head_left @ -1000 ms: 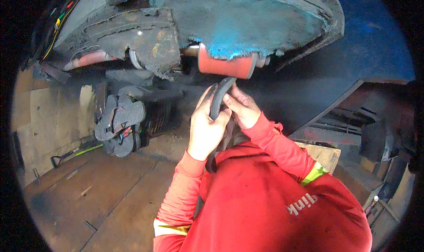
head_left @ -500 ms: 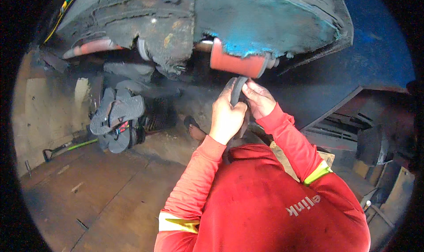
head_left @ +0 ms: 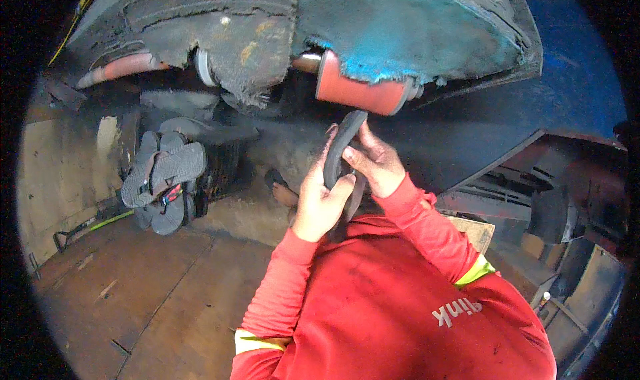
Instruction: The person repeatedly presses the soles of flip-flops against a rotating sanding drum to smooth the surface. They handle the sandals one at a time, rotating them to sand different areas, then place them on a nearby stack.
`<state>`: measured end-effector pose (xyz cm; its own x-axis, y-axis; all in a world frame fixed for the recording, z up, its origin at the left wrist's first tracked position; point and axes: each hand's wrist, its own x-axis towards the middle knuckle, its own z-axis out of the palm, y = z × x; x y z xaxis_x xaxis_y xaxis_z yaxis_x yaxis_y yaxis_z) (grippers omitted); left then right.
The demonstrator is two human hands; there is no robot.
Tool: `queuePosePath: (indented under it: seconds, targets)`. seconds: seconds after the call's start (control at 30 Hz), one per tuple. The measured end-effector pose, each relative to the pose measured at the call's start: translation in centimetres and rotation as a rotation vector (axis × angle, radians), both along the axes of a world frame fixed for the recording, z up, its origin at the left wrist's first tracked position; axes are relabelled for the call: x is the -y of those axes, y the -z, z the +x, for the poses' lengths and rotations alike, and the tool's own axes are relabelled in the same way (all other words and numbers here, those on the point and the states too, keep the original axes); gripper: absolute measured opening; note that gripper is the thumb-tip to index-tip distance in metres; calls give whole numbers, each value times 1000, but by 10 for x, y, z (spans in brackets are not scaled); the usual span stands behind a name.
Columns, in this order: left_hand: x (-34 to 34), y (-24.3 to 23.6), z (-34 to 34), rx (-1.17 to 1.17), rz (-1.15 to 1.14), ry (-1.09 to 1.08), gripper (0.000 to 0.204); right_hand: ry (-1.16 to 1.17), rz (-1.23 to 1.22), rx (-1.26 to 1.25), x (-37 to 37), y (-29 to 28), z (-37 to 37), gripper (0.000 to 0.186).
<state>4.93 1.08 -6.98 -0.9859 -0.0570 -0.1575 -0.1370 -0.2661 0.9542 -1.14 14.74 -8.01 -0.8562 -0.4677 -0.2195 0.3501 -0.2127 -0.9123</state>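
My left hand (head_left: pixel 323 200) and my right hand (head_left: pixel 380 167) are both closed around a dark grey sandal (head_left: pixel 343 140), held on edge with its upper end just below a red abrasive roller (head_left: pixel 357 87). The roller sticks out under a dusty machine housing (head_left: pixel 407 27) with a ragged, blue-stained flap. My left thumb presses the sole's lower part, and my right thumb lies higher along it. Whether the sandal touches the roller I cannot tell.
A pile of grey flip-flops (head_left: pixel 160 173) stands at left, beside a green-handled tool (head_left: pixel 100 223). A second red roller (head_left: pixel 120 68) is at upper left. A bare foot (head_left: pixel 285 197) shows below. At right are a dark metal structure (head_left: pixel 500 203) and a wooden board (head_left: pixel 477 233).
Over the last second my hands and the sandal have shifted right and then slightly back left, staying under the roller with the grip held. The view has moved a little.
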Motion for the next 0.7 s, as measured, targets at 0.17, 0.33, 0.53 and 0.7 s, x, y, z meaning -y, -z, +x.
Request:
queuePosePath:
  seconds: [0.17, 0.33, 0.53, 0.7]
  targets:
    - [23, -17, -37, -57, -416, 186, 65, 109, -492, 393, 12, 23, -3, 45]
    - [-2, -2, -87, 183, -279, 311, 43, 204, -398, 543, -7, 38, -35, 35]
    - [-11, 25, -20, 44, 29, 125, 75, 22, -9, 219, -31, 30, -26, 52]
    - [-1, 26, 10, 43, 340, 108, 74, 22, 490, -465, -27, 34, 5, 82]
